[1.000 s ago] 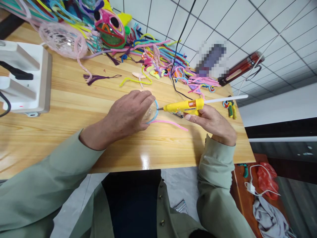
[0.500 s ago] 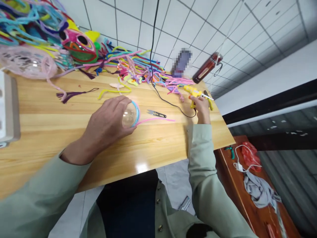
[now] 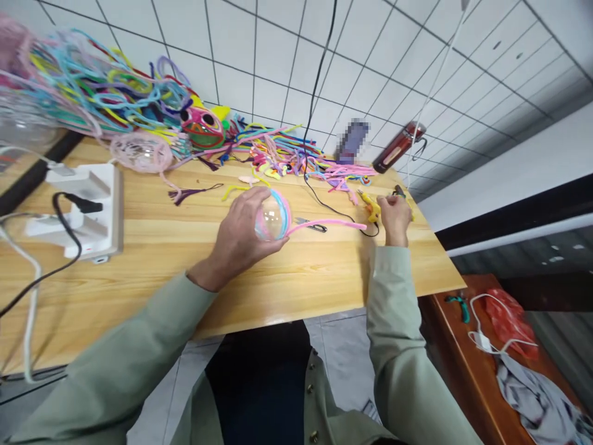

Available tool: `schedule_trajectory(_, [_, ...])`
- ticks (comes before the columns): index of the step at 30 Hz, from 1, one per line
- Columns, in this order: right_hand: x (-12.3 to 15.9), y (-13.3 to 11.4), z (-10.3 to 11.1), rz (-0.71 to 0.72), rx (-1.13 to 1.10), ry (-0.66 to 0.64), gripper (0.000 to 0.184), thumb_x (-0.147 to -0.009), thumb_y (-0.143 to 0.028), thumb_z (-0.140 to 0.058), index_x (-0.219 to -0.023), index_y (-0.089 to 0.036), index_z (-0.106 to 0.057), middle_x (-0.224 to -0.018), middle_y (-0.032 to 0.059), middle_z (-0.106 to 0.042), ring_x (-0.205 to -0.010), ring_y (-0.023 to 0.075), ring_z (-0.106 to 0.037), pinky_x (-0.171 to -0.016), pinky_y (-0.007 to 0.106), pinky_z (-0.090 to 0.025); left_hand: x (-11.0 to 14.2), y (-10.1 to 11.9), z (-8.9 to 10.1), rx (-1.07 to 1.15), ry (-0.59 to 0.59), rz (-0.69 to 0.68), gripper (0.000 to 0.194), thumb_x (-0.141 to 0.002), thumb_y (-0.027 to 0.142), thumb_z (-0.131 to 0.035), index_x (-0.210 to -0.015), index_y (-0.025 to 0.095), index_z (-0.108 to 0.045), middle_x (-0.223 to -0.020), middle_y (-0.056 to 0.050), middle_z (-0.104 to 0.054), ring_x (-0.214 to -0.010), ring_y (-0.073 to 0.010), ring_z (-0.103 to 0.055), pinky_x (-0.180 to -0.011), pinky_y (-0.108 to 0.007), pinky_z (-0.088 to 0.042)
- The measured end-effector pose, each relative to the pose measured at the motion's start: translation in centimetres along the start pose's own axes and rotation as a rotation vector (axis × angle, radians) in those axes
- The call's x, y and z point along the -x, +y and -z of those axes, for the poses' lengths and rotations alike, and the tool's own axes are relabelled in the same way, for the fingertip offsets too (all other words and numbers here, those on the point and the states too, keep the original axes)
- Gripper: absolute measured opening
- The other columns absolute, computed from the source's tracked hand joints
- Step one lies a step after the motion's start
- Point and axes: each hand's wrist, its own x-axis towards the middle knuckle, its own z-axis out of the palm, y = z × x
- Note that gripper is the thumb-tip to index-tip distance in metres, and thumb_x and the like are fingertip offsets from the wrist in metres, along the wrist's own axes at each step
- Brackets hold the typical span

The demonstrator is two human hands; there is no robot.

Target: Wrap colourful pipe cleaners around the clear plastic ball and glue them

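Note:
My left hand [image 3: 243, 232] is curled around a clear plastic ball [image 3: 272, 213], holding it just over the table. Pale blue and pink pipe cleaner bands the ball's right side. A loose pink pipe cleaner end [image 3: 331, 222] sticks out to the right, crossing above small thread snips [image 3: 317, 227]. At the right, my right hand [image 3: 396, 215] is closed at the back end of a yellow hot glue gun [image 3: 371, 209]. Its fingers hide that end and the glue stick. The gun's nozzle points to the upper left.
Colourful pipe cleaners [image 3: 134, 93] heap along the wall, with a pink-and-green face figure [image 3: 202, 127] among them. A power strip [image 3: 104, 210] stands left. A black cord [image 3: 319, 80] hangs across the table. A red flask [image 3: 399, 147] stands at the back right. Purple tassels [image 3: 188, 194] lie left.
The view has shifted left, showing more of the power strip. The ball has turned slightly, and its pink tail has lifted. My right hand has closed over the glue gun's back end, covering the glue stick.

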Motion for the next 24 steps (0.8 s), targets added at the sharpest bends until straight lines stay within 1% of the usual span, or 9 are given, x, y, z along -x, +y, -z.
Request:
schedule_trajectory(3, [1.8, -4.0, -2.2, 0.069, -0.06, 0.12, 0.024, -0.095, -0.049, -0.077, -0.086, -0.028, -0.07, -0.09, 0.0082, -0.081, -0.089, 0.0257, -0.073, -0.089, 0.043, -0.06, 0.1, 0.2, -0.2, 0.017, 0.038, -0.043, 0.097, -0.081, 0.032, -0.1, -0.161, 0.026, -0.046, -0.159, -0.019, -0.067, -0.154, -0.0433, -0.065, -0.134, -0.068, -0.052])
schedule_trajectory(5, [3.7, -7.3, -4.5, 0.17, -0.122, 0.035, 0.018, -0.094, -0.044, -0.079, -0.096, -0.027, -0.076, -0.097, 0.0041, -0.083, -0.089, 0.0227, -0.075, -0.087, 0.04, -0.061, 0.2, 0.3, -0.2, 0.041, 0.077, -0.09, 0.097, -0.082, 0.035, -0.1, -0.162, 0.027, -0.045, -0.158, -0.018, -0.066, -0.153, -0.0424, -0.065, -0.133, -0.068, -0.053])
schedule_trajectory(7, [5.8, -10.3, -6.7, 0.402, -0.218, -0.105, 0.011, -0.098, -0.035, -0.074, -0.104, -0.026, -0.077, -0.1, 0.0034, -0.082, -0.09, 0.0222, -0.074, -0.085, 0.04, -0.06, 0.2, 0.2, -0.3, 0.066, 0.111, -0.115, 0.097, -0.084, 0.037, -0.1, -0.163, 0.027, -0.045, -0.158, -0.019, -0.065, -0.152, -0.0414, -0.065, -0.131, -0.068, -0.055])
schedule_trajectory(8, [6.8, -11.5, -7.6, 0.5, -0.262, -0.161, 0.009, -0.098, -0.029, -0.071, -0.105, -0.027, -0.077, -0.102, 0.0037, -0.082, -0.091, 0.0221, -0.074, -0.084, 0.04, -0.06, 0.3, 0.1, -0.2, 0.078, 0.117, -0.112, 0.097, -0.085, 0.038, -0.1, -0.164, 0.027, -0.045, -0.158, -0.019, -0.065, -0.153, -0.0413, -0.065, -0.13, -0.067, -0.056])
schedule_trajectory(10, [8.3, -13.1, -8.8, 0.6, -0.345, -0.217, 0.012, -0.095, -0.024, -0.072, -0.107, -0.027, -0.074, -0.103, 0.0041, -0.08, -0.091, 0.0229, -0.074, -0.082, 0.041, -0.061, 0.3, -0.1, -0.1, 0.095, 0.104, -0.07, 0.097, -0.087, 0.041, -0.1, -0.165, 0.026, -0.044, -0.16, -0.02, -0.063, -0.155, -0.0413, -0.063, -0.128, -0.066, -0.059])
schedule_trajectory(13, [9.6, -13.4, -9.6, 0.645, -0.432, -0.217, 0.016, -0.098, -0.03, -0.073, -0.114, -0.029, -0.072, -0.104, 0.0058, -0.077, -0.09, 0.0255, -0.074, -0.083, 0.046, -0.062, 0.5, -0.3, -0.1, 0.102, 0.051, 0.024, 0.101, -0.085, 0.043, -0.102, -0.164, 0.028, -0.042, -0.163, -0.021, -0.061, -0.157, -0.0414, -0.062, -0.126, -0.064, -0.06])
schedule_trajectory(16, [10.1, -13.0, -10.0, 0.671, -0.445, -0.182, 0.025, -0.104, -0.048, -0.072, -0.122, -0.029, -0.071, -0.11, 0.0092, -0.078, -0.093, 0.0286, -0.075, -0.086, 0.051, -0.065, 0.8, -0.5, -0.4, 0.125, 0.015, 0.083, 0.103, -0.082, 0.044, -0.104, -0.163, 0.028, -0.042, -0.164, -0.021, -0.06, -0.16, -0.0419, -0.06, -0.126, -0.064, -0.06])
schedule_trajectory(19, [10.5, -12.9, -10.4, 0.704, -0.415, -0.192, 0.036, -0.107, -0.062, -0.067, -0.121, -0.029, -0.071, -0.108, 0.0109, -0.079, -0.097, 0.0312, -0.077, -0.087, 0.053, -0.066, 1.1, -0.6, -0.7, 0.194, -0.004, 0.13, 0.1, -0.084, 0.045, -0.103, -0.163, 0.029, -0.043, -0.166, -0.021, -0.058, -0.162, -0.0416, -0.058, -0.125, -0.063, -0.062])
schedule_trajectory(24, [11.0, -13.3, -10.5, 0.682, -0.42, -0.215, 0.039, -0.108, -0.066, -0.067, -0.113, -0.028, -0.073, -0.103, 0.0088, -0.079, -0.095, 0.028, -0.075, -0.085, 0.048, -0.065, 1.4, -0.7, -1.3, 0.355, -0.011, 0.234, 0.093, -0.09, 0.056, -0.097, -0.162, 0.029, -0.044, -0.167, -0.021, -0.057, -0.158, -0.0388, -0.063, -0.127, -0.061, -0.062])
